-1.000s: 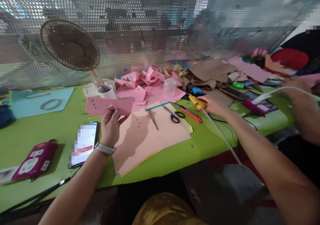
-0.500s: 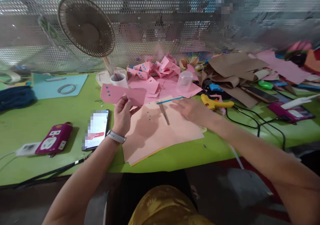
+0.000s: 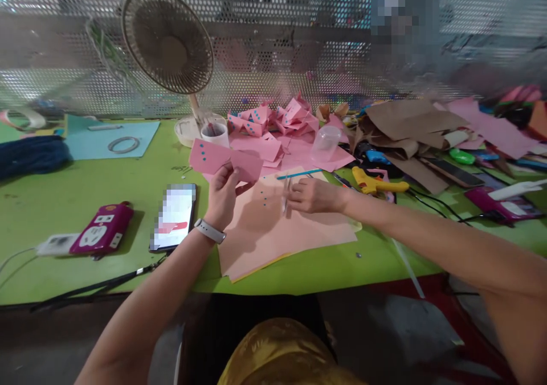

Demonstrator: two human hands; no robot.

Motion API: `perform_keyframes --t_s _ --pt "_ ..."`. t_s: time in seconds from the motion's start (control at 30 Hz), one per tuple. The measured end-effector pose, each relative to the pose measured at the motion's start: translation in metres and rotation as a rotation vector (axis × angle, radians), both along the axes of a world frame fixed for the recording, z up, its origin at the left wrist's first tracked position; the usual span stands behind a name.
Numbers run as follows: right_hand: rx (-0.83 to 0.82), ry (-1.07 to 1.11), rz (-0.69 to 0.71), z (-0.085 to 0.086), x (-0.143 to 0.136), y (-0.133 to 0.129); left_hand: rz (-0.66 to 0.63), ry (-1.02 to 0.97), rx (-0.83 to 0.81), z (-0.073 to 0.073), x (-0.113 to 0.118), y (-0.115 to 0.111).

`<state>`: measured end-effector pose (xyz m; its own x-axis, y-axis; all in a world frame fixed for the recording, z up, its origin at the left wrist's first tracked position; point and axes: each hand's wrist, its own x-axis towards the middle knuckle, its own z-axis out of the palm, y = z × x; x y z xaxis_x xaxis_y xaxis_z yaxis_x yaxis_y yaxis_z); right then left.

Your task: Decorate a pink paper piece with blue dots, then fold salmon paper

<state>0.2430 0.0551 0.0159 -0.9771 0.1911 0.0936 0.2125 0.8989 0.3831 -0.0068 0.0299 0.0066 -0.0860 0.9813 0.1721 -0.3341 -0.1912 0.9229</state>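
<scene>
A folded pink card (image 3: 248, 165) with blue dots on its left part is pinched in my left hand (image 3: 225, 194), above the left edge of the peach paper sheets. My right hand (image 3: 310, 195) is closed round slim metal tweezers (image 3: 285, 200), which are blurred, over those peach sheets (image 3: 273, 237). A few small blue dots lie on the top sheet between my hands. Just behind my right hand is a thin blue strip (image 3: 299, 173).
Pink dotted cut-outs (image 3: 273, 117) and a clear plastic cup (image 3: 326, 142) lie behind my hands. A fan (image 3: 168, 46) stands at the back left, a phone (image 3: 174, 217) at the left, a yellow glue gun (image 3: 378, 183) with cables at the right.
My right hand has moved left and closed on the tweezers, which lay on the sheet before. The view has shifted slightly; my left hand still holds the pink card.
</scene>
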Motion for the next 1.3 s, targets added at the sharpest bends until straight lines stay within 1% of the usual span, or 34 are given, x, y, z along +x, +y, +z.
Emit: perform_keyframes --t_s 0.07,0.13,0.2,0.23,0.33,0.4,0.5,0.6,0.67,0.7,0.77,0.83,0.87,0.9,0.93,0.97,1.0,1.03,1.07,1.1,1.17,1.2,1.23,1.3 --pt "-0.033 0.079 -0.029 -0.003 0.002 -0.001 -0.001 -0.003 -0.005 -0.001 0.0 0.0" --pt "-0.028 0.153 -0.094 -0.006 0.003 0.0 0.008 -0.008 -0.01 -0.002 0.0 0.001" --pt "-0.01 0.176 -0.157 -0.009 0.0 0.001 0.012 -0.01 -0.01 -0.003 0.0 0.002" --pt "-0.008 0.151 -0.176 -0.01 -0.003 0.001 0.014 -0.011 -0.006 -0.004 0.0 0.003" --pt "-0.017 0.003 -0.179 -0.012 -0.013 0.003 0.029 -0.005 0.007 -0.005 0.0 0.003" --pt "-0.016 -0.052 -0.166 -0.013 -0.019 0.003 0.041 0.002 0.012 -0.005 0.0 0.003" --pt "0.004 -0.036 -0.166 -0.014 -0.017 0.001 0.045 0.009 0.017 -0.005 -0.001 0.003" --pt "0.0 0.029 -0.17 -0.011 -0.008 -0.004 0.035 0.011 0.021 -0.005 -0.002 0.003" --pt "-0.052 0.194 -0.179 -0.004 -0.001 -0.008 0.029 0.01 0.023 -0.005 -0.002 0.003" --pt "-0.1 0.336 -0.203 0.0 0.001 -0.01 0.028 0.007 0.025 -0.005 -0.002 0.003" --pt "-0.228 0.71 -0.3 0.008 0.002 -0.011 0.028 -0.002 0.035 -0.005 -0.002 0.003" --pt "-0.417 1.095 -0.406 0.011 -0.002 -0.011 0.028 -0.015 0.042 -0.006 -0.003 0.004" --pt "-0.537 1.242 -0.444 0.009 -0.006 -0.01 0.029 -0.019 0.043 -0.006 -0.003 0.005" --pt "-0.666 1.338 -0.475 0.006 -0.01 -0.01 0.03 -0.018 0.041 -0.007 -0.003 0.005" --pt "-0.792 1.379 -0.508 0.001 -0.014 -0.01 0.034 -0.015 0.038 -0.007 -0.004 0.006" --pt "-0.9 1.374 -0.55 -0.005 -0.018 -0.01 0.037 -0.009 0.037 -0.007 -0.004 0.007" --pt "-0.973 1.33 -0.596 -0.011 -0.021 -0.011 0.039 -0.003 0.038 -0.008 -0.004 0.007" --pt "-0.998 1.267 -0.635 -0.016 -0.023 -0.013 0.042 0.0 0.042 -0.008 -0.005 0.008" --pt "-0.969 1.2 -0.66 -0.02 -0.025 -0.014 0.042 0.002 0.046 -0.008 -0.005 0.008" --pt "-0.896 1.137 -0.672 -0.022 -0.025 -0.016 0.041 0.001 0.049 -0.009 -0.005 0.008" --pt "-0.721 1.025 -0.686 -0.021 -0.023 -0.019 0.039 0.0 0.05 -0.009 -0.005 0.008" --pt "-0.69 0.972 -0.706 -0.019 -0.021 -0.02 0.039 0.0 0.048 -0.009 -0.004 0.008" --pt "-0.72 0.926 -0.735 -0.017 -0.019 -0.02 0.039 -0.001 0.045 -0.009 -0.004 0.008" --pt "-0.9 0.881 -0.789 -0.012 -0.017 -0.018 0.043 -0.007 0.039 -0.009 -0.004 0.008"
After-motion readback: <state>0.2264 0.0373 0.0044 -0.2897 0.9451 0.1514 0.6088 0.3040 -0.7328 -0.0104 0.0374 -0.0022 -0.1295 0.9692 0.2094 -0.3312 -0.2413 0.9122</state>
